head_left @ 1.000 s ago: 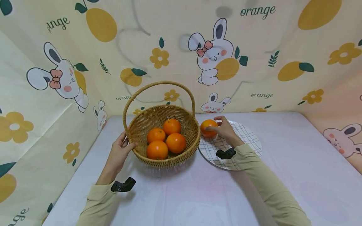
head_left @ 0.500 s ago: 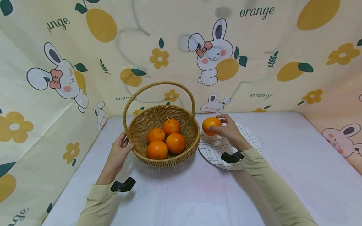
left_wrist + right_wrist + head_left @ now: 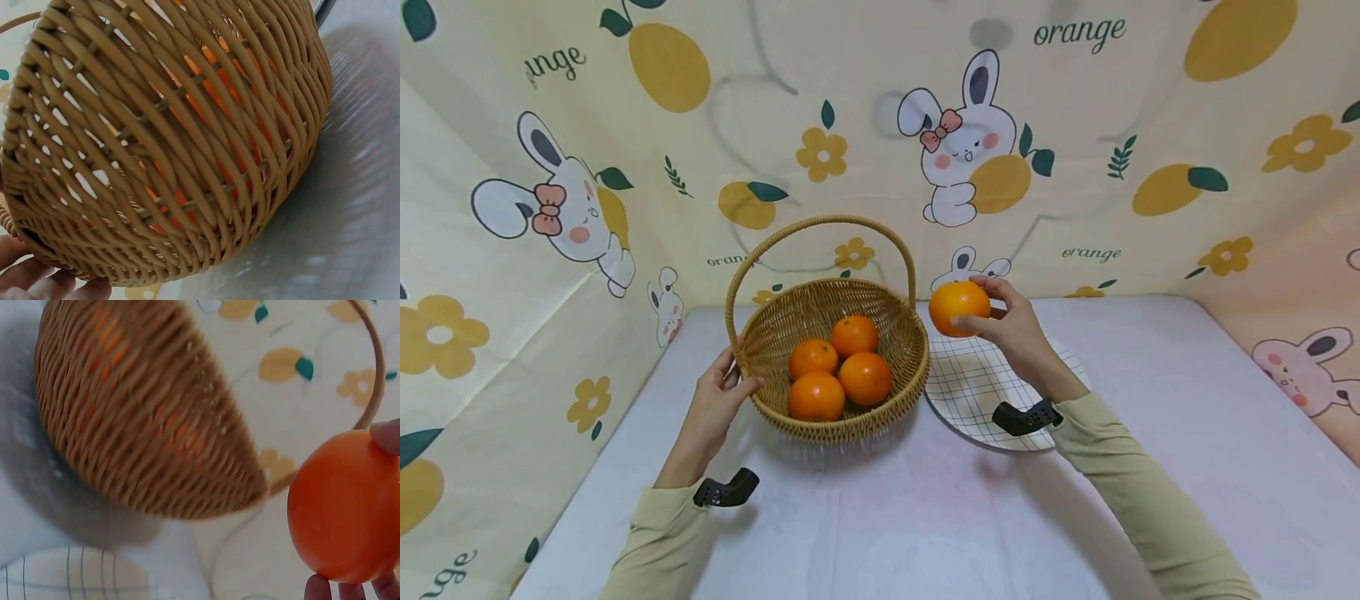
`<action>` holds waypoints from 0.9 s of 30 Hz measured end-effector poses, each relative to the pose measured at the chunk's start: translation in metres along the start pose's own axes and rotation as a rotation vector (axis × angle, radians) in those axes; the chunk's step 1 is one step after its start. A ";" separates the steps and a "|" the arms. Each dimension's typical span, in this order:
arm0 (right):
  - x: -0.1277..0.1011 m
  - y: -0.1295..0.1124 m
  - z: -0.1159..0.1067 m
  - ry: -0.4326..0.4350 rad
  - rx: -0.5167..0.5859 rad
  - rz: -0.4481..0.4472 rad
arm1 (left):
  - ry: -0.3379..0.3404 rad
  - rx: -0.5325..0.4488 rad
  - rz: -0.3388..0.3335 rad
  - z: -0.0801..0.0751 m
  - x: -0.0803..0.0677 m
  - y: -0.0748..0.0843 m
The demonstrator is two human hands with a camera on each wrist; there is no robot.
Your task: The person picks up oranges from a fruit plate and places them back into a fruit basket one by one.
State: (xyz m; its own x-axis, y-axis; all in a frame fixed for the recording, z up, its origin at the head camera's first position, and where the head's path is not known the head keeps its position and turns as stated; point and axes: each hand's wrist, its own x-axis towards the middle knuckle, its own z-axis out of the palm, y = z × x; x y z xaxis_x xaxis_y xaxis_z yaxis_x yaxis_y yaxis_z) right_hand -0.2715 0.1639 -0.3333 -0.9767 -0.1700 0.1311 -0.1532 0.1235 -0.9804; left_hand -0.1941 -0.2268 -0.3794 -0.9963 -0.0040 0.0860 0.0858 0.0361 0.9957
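Note:
A wicker basket (image 3: 775, 333) with a tall hoop handle stands on the table and holds several oranges (image 3: 838, 362). My left hand (image 3: 718, 400) grips its left rim; fingertips (image 3: 37, 281) show under the weave (image 3: 169, 125) in the left wrist view. My right hand (image 3: 1011, 329) holds one orange (image 3: 958, 307) in the air, above the checked plate (image 3: 970, 392) and just right of the basket. The right wrist view shows that orange (image 3: 344, 506) close up, with the basket (image 3: 137, 419) beyond it.
A white cloth covers the table (image 3: 887, 517). Printed walls (image 3: 1075, 150) with rabbits and oranges close in the back and both sides. The plate (image 3: 69, 575) lies right beside the basket.
My right hand has lifted the orange off the plate, up and slightly back. The left hand and the basket have stayed still.

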 end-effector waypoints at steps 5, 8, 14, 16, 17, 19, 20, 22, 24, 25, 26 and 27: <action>-0.006 -0.018 0.012 -0.044 0.020 -0.065 | 0.003 0.014 0.000 0.000 0.000 0.000; -0.008 -0.026 0.019 -0.081 0.020 -0.096 | 0.005 0.012 -0.002 -0.001 0.000 0.000; -0.007 -0.036 0.038 -0.145 -0.027 -0.136 | 0.007 0.006 0.000 -0.001 0.001 0.000; -0.006 -0.039 0.045 -0.163 -0.044 -0.134 | 0.009 0.004 0.003 -0.001 0.001 -0.001; -0.005 -0.039 0.049 -0.170 -0.050 -0.130 | 0.009 0.002 0.004 -0.001 0.001 -0.001; -0.004 -0.040 0.057 -0.180 -0.072 -0.121 | 0.012 0.005 0.004 -0.001 0.000 -0.001; -0.003 -0.039 0.062 -0.185 -0.083 -0.120 | 0.013 0.005 0.003 -0.001 0.000 -0.001; -0.002 -0.038 0.070 -0.192 -0.107 -0.120 | 0.015 0.005 0.002 0.000 0.001 -0.001; 0.000 -0.035 0.079 -0.197 -0.137 -0.122 | 0.019 0.003 0.001 0.000 0.001 -0.001; 0.001 -0.033 0.083 -0.200 -0.156 -0.125 | 0.019 0.000 0.002 0.000 0.001 -0.001; 0.002 -0.031 0.087 -0.205 -0.173 -0.127 | 0.017 -0.002 0.003 0.000 0.001 -0.001; 0.003 -0.029 0.091 -0.208 -0.189 -0.131 | 0.018 -0.003 0.004 0.000 0.001 -0.001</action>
State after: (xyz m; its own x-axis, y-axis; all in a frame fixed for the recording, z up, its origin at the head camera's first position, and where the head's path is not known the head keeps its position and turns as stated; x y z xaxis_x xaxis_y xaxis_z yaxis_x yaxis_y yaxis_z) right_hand -0.2562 0.0711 -0.3173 -0.8982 -0.3903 0.2022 -0.3197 0.2643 -0.9099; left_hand -0.1955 -0.2268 -0.3801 -0.9956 -0.0220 0.0909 0.0901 0.0328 0.9954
